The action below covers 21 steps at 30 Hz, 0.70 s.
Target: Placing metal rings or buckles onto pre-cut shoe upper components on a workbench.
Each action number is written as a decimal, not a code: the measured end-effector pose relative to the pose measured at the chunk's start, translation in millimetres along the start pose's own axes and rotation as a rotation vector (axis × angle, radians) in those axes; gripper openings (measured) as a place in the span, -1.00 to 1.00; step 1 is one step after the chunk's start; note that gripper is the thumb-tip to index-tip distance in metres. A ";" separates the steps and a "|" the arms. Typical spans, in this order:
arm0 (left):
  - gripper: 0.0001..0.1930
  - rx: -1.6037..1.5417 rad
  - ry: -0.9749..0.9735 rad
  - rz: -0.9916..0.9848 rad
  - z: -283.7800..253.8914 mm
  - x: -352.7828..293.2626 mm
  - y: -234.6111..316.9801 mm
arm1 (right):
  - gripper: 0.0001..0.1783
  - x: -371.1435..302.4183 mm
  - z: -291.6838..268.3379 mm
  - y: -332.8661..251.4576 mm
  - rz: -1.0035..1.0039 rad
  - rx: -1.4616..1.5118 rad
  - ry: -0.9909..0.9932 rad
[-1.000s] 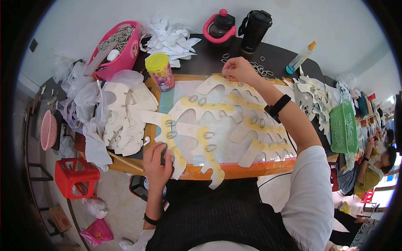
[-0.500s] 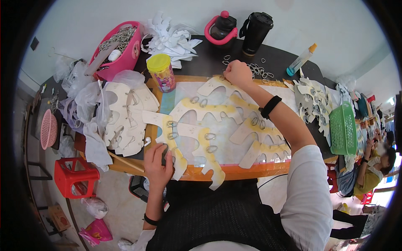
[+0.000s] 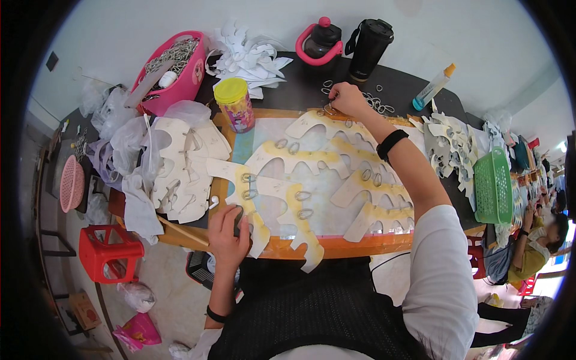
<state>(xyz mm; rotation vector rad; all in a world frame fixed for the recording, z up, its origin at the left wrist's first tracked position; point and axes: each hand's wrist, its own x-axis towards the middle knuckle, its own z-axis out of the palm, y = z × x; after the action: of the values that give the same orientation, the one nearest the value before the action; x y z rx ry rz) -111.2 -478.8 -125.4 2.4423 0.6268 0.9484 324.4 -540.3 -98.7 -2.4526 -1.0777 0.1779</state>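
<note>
Tub (image 3: 197,77) in pink, at far left of the tabletop, holds a tangle of metal links; its wall carries a pale picture, too small to make out. Next comes a stack of pale cut pieces (image 3: 174,180), flat and probably light. The left hand (image 3: 228,237) curls at the table's near edge around a small dark object (image 3: 239,217), mostly hidden, so I cannot tell how firmly. Just beside it lies a scalloped piece (image 3: 237,191) with two wire rings on its yellow band; it looks thin and bendable, the band perhaps tacky, so its bare pale end is the better hold. The canister (image 3: 239,114) shows busy coloured print, no legible words. Farther right, the right hand (image 3: 348,99) pinches a metal ring (image 3: 329,110) above the top scalloped piece (image 3: 312,120); whether they touch is unclear. Such rings seem light, stiff and slick, best nipped along one side. Behind stands a black tumbler (image 3: 370,51) with a tiny pale mark, unreadable.
</note>
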 end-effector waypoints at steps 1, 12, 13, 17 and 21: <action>-0.78 -0.001 0.000 -0.003 -0.5 -0.2 0.1 | -0.83 0.0 -0.8 0.7 -0.025 0.040 -0.007; -0.78 0.005 -0.007 0.006 -0.1 0.3 0.4 | -0.80 1.1 -1.3 9.1 -0.087 0.073 -0.090; -0.78 0.005 -0.007 0.005 -0.1 0.0 0.1 | -0.79 0.1 -0.5 9.5 -0.091 0.071 -0.079; -0.78 0.006 -0.004 0.001 0.2 0.2 0.9 | -0.79 -3.5 -3.9 9.7 -0.111 0.060 -0.112; -0.78 0.018 -0.001 0.009 0.0 -0.4 1.1 | -0.83 -3.4 -4.5 18.1 -0.188 -0.023 -0.141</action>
<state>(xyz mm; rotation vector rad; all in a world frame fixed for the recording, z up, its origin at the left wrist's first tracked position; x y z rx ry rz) -111.2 -479.8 -125.0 2.4636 0.6266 0.9489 335.4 -555.1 -103.1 -2.3702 -1.3707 0.2835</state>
